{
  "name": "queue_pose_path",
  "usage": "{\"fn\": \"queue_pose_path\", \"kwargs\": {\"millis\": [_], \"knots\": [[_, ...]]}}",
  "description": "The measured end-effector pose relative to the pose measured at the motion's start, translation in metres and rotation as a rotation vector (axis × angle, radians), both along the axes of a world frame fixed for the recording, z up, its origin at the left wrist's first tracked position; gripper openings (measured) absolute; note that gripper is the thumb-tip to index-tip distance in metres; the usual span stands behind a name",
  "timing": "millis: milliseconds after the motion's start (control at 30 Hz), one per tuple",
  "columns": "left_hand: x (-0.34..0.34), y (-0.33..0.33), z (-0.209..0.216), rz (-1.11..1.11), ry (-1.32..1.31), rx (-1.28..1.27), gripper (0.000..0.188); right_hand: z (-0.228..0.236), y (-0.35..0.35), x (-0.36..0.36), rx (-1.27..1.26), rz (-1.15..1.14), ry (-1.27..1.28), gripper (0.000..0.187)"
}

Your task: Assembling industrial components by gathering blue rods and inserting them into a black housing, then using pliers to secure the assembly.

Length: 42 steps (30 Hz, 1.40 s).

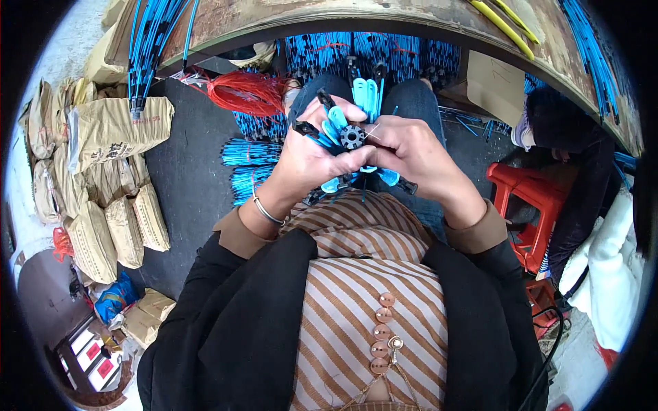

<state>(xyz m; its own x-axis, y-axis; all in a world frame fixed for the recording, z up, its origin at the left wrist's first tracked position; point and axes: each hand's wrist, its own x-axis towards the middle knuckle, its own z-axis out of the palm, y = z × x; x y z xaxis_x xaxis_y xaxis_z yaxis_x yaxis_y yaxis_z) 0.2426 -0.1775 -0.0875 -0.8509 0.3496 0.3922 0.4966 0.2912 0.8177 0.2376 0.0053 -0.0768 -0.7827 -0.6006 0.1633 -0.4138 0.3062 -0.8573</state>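
Note:
Above my lap, a black notched hub faces up, with blue ribs with black ends spreading around it. My left hand is closed around the ribs on the hub's left side, its thumb near the hub. From the right, my right hand closes in with fingers pinched beside the hub. A thin pale wire shows at those fingertips. Some of the ribs are hidden behind my hands.
A worn wooden table curves across the far side, bearing blue rods and yellow strips. Below it lie tied blue bundles and red strands. Brown sacks stand left; a red stool and another person's leg are right.

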Motion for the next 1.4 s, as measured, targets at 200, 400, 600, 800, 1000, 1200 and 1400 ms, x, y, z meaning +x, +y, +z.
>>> {"fn": "queue_pose_path", "kwargs": {"millis": [200,400,600,800,1000,1200,1400], "knots": [[0.016,0.019,0.010,0.081,-0.515,0.461,0.034,-0.001,-0.001,0.004,-0.142,-0.166,-0.462,0.011],[0.013,0.021,0.008,0.081,-0.383,0.275,0.029,0.000,0.001,0.006,-0.208,-0.217,-0.610,0.016],[0.009,0.016,0.009,0.088,-0.360,0.278,0.025,0.020,0.036,-0.014,-0.321,-0.487,-0.476,0.024],[0.010,0.000,0.024,-0.209,-0.525,0.300,0.018,0.060,0.096,-0.090,0.354,-0.797,0.723,0.040],[0.003,-0.005,0.039,-0.428,-0.717,0.249,0.018,0.039,0.102,-0.152,0.759,-0.593,0.614,0.046],[-0.001,-0.012,0.026,-0.324,-0.569,0.274,0.024,0.071,0.101,-0.104,-0.049,-0.832,0.089,0.034],[-0.007,-0.011,0.019,-0.231,-0.633,0.411,0.020,0.006,0.072,0.024,-0.639,-0.395,-0.700,0.066]]}}
